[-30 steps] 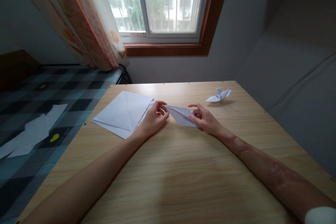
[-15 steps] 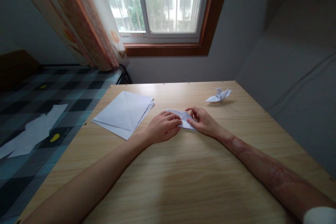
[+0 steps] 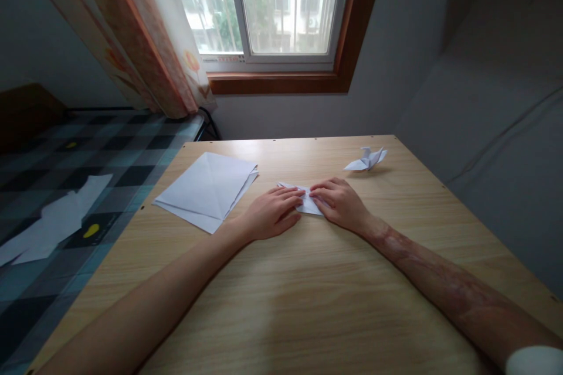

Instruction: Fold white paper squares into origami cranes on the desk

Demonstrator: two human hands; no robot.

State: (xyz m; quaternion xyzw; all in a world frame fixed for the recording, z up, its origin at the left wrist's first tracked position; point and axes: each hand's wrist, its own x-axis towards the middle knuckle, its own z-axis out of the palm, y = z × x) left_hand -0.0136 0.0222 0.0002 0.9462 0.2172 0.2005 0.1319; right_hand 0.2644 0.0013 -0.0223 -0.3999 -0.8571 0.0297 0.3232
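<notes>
A small piece of folded white paper [image 3: 310,206] lies flat on the wooden table between my two hands. My left hand [image 3: 276,211] holds its left part down, fingers together across it and the thumb lower, near the front edge. From the other side, the curved fingers of my right hand [image 3: 341,202] press on its right part. Both hands cover much of the paper, so its full shape is hidden. Behind my right hand stands a folded paper bird [image 3: 366,160] with a raised neck and spread wings.
Creased white paper sheets [image 3: 206,184] lie stacked on the table [image 3: 281,304], left of my hands. Further left, white paper scraps [image 3: 61,222] rest on a checkered bed [image 3: 145,129]. A window [image 3: 285,12] and an orange curtain [image 3: 141,41] are beyond the table.
My right hand has shifted slightly left, and its raised, curled fingers have come down onto the folded paper. The left hand stays nearly still.
</notes>
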